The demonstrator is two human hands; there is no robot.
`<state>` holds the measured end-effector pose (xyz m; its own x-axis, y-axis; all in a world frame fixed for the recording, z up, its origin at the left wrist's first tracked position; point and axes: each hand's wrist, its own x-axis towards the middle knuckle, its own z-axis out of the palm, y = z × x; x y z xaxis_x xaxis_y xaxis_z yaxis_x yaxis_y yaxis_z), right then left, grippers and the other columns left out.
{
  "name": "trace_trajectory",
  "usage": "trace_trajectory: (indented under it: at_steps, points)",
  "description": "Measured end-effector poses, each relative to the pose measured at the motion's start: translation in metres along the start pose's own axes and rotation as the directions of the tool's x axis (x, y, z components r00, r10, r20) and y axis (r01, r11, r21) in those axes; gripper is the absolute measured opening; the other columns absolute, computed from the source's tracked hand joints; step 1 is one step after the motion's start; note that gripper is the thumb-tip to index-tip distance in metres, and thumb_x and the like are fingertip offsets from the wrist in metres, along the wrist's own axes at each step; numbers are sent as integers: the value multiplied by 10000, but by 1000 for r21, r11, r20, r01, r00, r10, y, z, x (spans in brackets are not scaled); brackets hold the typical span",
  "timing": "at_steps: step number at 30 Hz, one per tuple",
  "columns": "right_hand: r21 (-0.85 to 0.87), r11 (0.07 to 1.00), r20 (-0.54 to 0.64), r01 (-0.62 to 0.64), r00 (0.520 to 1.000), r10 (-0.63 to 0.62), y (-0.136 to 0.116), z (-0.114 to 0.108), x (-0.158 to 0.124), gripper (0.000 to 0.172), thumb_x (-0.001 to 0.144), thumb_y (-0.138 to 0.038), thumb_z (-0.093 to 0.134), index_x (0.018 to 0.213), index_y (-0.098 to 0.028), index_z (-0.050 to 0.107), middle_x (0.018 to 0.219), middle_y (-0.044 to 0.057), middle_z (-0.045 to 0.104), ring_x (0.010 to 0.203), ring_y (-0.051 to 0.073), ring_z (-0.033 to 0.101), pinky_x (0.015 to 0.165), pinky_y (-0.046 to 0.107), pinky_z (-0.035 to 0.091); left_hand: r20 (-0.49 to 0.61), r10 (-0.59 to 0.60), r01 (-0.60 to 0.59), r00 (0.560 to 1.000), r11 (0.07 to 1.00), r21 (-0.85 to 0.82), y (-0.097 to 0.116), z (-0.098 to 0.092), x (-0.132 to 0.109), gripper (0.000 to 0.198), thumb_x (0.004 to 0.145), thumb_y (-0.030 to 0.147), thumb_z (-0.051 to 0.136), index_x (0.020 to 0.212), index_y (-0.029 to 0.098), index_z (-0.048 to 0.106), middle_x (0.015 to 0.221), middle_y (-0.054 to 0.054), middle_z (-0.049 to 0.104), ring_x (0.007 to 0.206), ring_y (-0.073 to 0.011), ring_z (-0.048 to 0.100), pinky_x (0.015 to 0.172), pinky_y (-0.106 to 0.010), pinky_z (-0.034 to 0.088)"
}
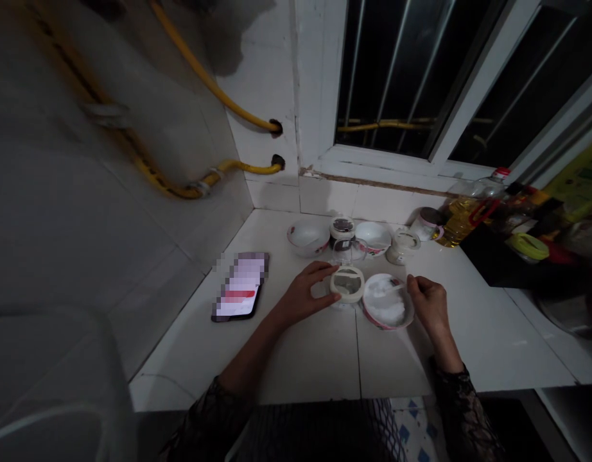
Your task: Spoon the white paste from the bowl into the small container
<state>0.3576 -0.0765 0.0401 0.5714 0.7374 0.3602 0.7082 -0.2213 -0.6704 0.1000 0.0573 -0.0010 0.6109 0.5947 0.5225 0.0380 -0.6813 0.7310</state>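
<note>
My left hand (308, 292) grips the rim of a small clear jar (347, 296) between its thumb and fingers. The jar's see-through flip lid (350, 249) stands raised, and its pale collar faces up. Just to its right sits a bowl (383, 314) with a pink-patterned outside, holding white grainy powder (390, 308). A small white spoon (395, 289) rests over the powder, and its handle runs toward my right hand (428, 305). The fingers of that hand are pinched together at the handle's end, beside the bowl's right rim.
Behind stand a bowl (308, 239), a dark-filled jar (343, 232), a second bowl (373, 237) and a jar of pale contents (402, 247). A lit phone (241, 285) lies left. An oil bottle (457, 221), a mug (426, 224) and a black box (493, 256) stand right.
</note>
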Motion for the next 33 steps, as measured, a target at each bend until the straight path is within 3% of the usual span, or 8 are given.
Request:
trace_trajectory:
  at_steps: [5,9,11,14,17,21,26,33]
  points:
    - [139,990,-71,-21,997,31,-14,-8,3,483,795,-582,487,491,-209,446,451,-55,338,463,94,316,475,251,270,-15,8,-8,1000,1000,-7,-1,1,0,496,810,404,738,1277,267,644,1223,-102,633,1118,-242,626,974,-415,542]
    - [102,973,-200,205,963,-182,-40,-5,-2,448,892,-471,488,527,-210,479,485,-35,445,524,122,431,573,261,364,-13,-2,1,1000,1000,-9,0,1,0,498,811,388,740,1283,268,640,1227,-103,634,1124,-243,621,974,-411,541]
    - [7,923,-267,384,890,-368,-53,4,-8,416,934,-374,479,550,-215,481,511,-25,491,568,132,478,682,278,408,-4,-10,9,1000,1000,-7,1,0,0,502,811,386,742,1289,276,635,1237,-101,632,1134,-245,617,964,-410,545]
    - [-177,739,-124,650,730,-672,-66,19,-16,370,963,-263,468,598,-213,506,547,-36,539,546,112,469,849,319,396,-2,-14,14,1000,1000,-3,2,0,0,506,813,390,739,1292,267,633,1234,-105,628,1138,-247,615,977,-422,537]
    - [-246,631,-36,735,644,-764,-66,19,-18,332,961,-215,474,633,-211,530,567,-43,570,538,103,475,902,333,372,-4,-7,7,1000,1000,-3,1,1,0,502,815,402,736,1287,263,637,1222,-103,628,1134,-243,616,989,-423,530]
    - [-333,724,-117,603,736,-667,-47,-11,-7,350,963,-243,479,615,-211,509,510,-58,508,490,100,432,881,339,377,3,-9,9,1000,1000,-4,0,1,-1,510,817,402,733,1296,258,632,1241,-111,619,1145,-243,610,994,-414,527]
    - [-438,732,-64,522,794,-605,-18,-43,3,377,965,-339,479,616,-205,532,524,-37,563,512,117,489,917,365,360,-11,-17,17,1000,1000,-9,1,1,-1,508,815,413,733,1288,255,637,1230,-108,622,1138,-244,612,1000,-420,523]
    - [-423,767,68,482,861,-504,-1,-18,-1,465,981,-379,387,559,-210,483,484,-26,546,473,116,453,906,366,351,-9,-13,13,1000,1000,-7,1,1,0,499,808,396,742,1276,249,646,1225,-113,631,1123,-246,622,980,-417,536]
